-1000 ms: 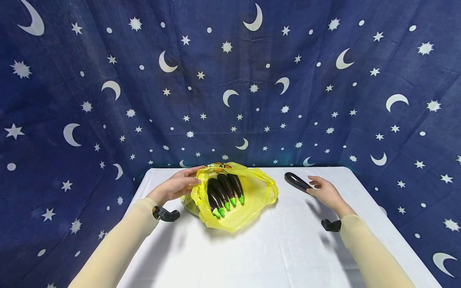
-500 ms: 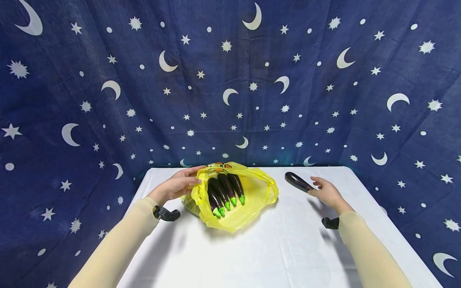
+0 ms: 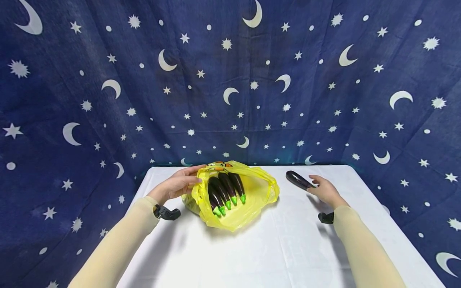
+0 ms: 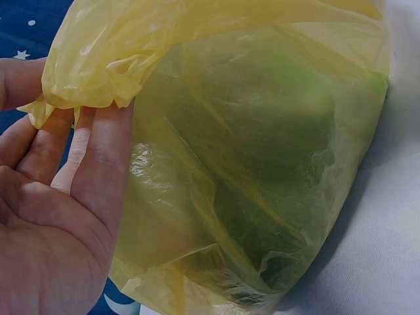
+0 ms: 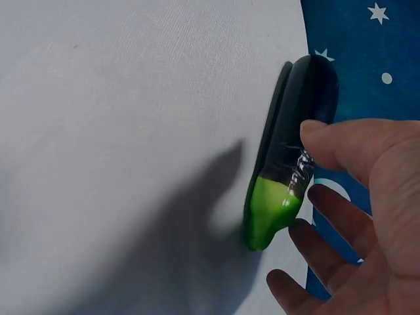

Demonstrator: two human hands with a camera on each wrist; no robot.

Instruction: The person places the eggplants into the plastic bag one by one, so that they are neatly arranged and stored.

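My left hand [image 3: 176, 185] holds the left rim of a yellow plastic bag [image 3: 252, 212], which lies with its mouth towards me. In the left wrist view the bag's gathered edge [image 4: 98, 85] hangs over the fingers, hiding their tips. Several dark purple eggplants [image 3: 225, 190] with green stem ends lie side by side inside it. Beyond the bag, on the right, a single eggplant [image 5: 295, 131] lies on the table. My right hand [image 5: 367, 216] is beside its green stem end, thumb overlapping the dark skin in the right wrist view, fingers spread apart.
A white cloth covers the table [image 3: 248, 260]. Behind and around it hangs a dark blue curtain [image 3: 230, 120] with moons and stars. A black wrist device [image 3: 167, 213] is worn on the left wrist, another dark device [image 3: 325, 218] on the right.
The right wrist and forearm have shifted slightly left, the hand staying by the lone eggplant's stem end. The left hand and bag look unchanged.
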